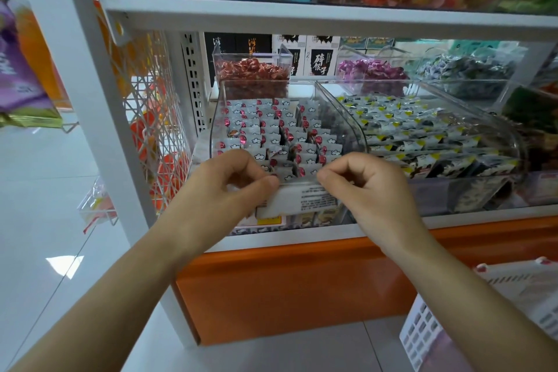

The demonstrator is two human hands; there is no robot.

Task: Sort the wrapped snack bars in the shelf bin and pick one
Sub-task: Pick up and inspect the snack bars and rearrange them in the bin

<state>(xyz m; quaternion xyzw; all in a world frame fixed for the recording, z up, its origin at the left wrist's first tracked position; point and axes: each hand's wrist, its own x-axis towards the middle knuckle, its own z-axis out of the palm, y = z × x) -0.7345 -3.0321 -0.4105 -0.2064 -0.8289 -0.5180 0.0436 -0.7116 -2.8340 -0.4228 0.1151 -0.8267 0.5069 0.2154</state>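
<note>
**Snack bar [302, 198] pinched at both ends**

Left hand [223, 190] and right hand [374, 190] — fingers curled — each pinch an end, mid frame, at the front edge of the clear bin [215, 130]. Rows of wrapped bars [271, 127] fill it behind — red candies [250, 68] further up.

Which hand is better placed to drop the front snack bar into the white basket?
Right, probably. The right hand pinches the right end of the bar, and the basket sits low on that same side. The left hand, pinching the other end, would have to cross the body.
</note>
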